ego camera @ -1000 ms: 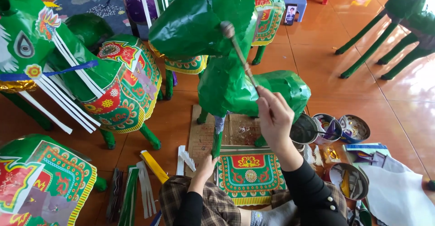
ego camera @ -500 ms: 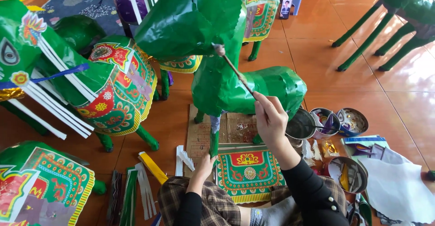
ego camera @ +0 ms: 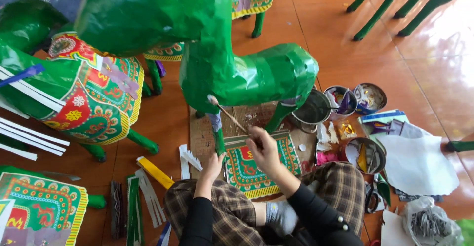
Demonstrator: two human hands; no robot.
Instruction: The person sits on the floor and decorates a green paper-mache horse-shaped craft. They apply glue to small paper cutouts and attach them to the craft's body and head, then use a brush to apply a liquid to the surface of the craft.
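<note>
One thin brush [ego camera: 228,113] touches glossy paper horse [ego camera: 247,75].

Open floor [ego camera: 168,117] between green paper horse [ego camera: 256,73] and decorated horse [ego camera: 89,98]; right side crowded with bowls [ego camera: 368,154].

Glossy paper horse [ego camera: 256,75] — (crinkled) skin

craft workshop, green paper horses [ego camera: 247,73], paste bowls [ego camera: 368,98]
</note>
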